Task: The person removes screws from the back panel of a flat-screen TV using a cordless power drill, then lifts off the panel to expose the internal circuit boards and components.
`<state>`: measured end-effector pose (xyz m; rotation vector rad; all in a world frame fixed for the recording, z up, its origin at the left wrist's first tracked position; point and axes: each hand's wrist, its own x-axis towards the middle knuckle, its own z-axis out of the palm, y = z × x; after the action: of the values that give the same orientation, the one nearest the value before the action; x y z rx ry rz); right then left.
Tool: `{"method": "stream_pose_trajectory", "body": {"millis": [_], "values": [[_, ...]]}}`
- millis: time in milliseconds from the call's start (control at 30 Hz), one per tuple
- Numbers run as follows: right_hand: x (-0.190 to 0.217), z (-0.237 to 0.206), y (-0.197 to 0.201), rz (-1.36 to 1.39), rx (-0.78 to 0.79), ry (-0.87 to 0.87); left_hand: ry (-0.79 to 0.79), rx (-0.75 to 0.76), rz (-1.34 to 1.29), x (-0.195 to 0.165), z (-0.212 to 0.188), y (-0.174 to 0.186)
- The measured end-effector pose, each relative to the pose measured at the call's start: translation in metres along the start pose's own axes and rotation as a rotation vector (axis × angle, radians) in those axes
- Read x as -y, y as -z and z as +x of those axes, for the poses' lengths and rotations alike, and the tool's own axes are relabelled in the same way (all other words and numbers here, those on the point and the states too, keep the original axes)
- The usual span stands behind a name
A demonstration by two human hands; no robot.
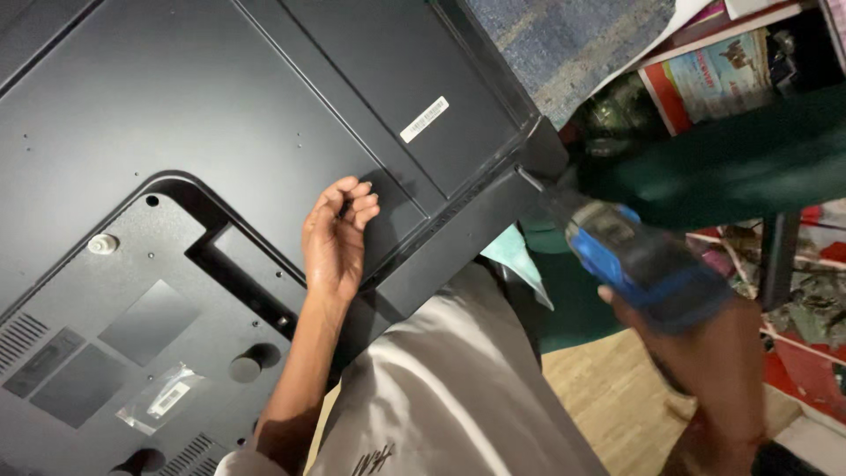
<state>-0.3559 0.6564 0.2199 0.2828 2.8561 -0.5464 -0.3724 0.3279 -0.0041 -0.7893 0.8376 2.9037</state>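
Head view: back panel of a flat-screen TV (220, 106) fills the left and centre, dark grey, tilted across the frame, its lower edge near the person's lap. Left hand (337, 238) rests on the panel by that edge, fingers (361, 207) curled loosely together, gripping nothing. White barcode sticker (424, 119) sits up-right of the hand; small clear bag (163, 398) lies on the raised centre section at lower left, w/ a white stud (103, 244) above it. Right hand (696, 335) is wrapped round a blue & black power screwdriver (634, 256), blurred, nose pointing at the TV's right corner (542, 154); can't tell if tip touches. Cluttered shelf (749, 53) behind, wood floor (608, 388) below.
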Motion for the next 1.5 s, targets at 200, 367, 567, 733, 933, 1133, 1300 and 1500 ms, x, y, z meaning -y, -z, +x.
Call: {"method": "stream_pose_trajectory", "body": {"millis": [200,367,567,733,933,1133,1300,1500], "values": [[-0.006,0.075,0.026,-0.54,0.245,0.603,-0.077,0.049,0.014,0.013,-0.017,-0.018],[-0.008,0.121,0.04,-0.463,0.408,0.423,-0.114,-0.007,-0.066,0.035,-0.051,-0.015],[-0.007,0.145,0.04,-0.238,0.358,0.655,-0.174,-0.061,-0.108,0.077,-0.072,-0.017],[-0.012,0.157,0.036,-0.413,0.447,0.384,-0.179,0.002,-0.106,0.117,-0.086,-0.043],[-0.009,0.154,0.036,-0.379,0.341,0.617,-0.074,0.031,-0.043,0.148,-0.07,-0.067],[-0.007,0.129,0.06,-0.335,0.315,0.675,0.063,0.164,0.019,0.143,-0.04,-0.067],[0.011,0.096,0.101,-0.589,0.412,0.417,0.093,0.215,0.033,0.129,-0.014,-0.076],[0.044,0.078,0.095,-0.088,0.32,0.555,0.101,0.349,-0.262,0.091,0.031,-0.073]]}}
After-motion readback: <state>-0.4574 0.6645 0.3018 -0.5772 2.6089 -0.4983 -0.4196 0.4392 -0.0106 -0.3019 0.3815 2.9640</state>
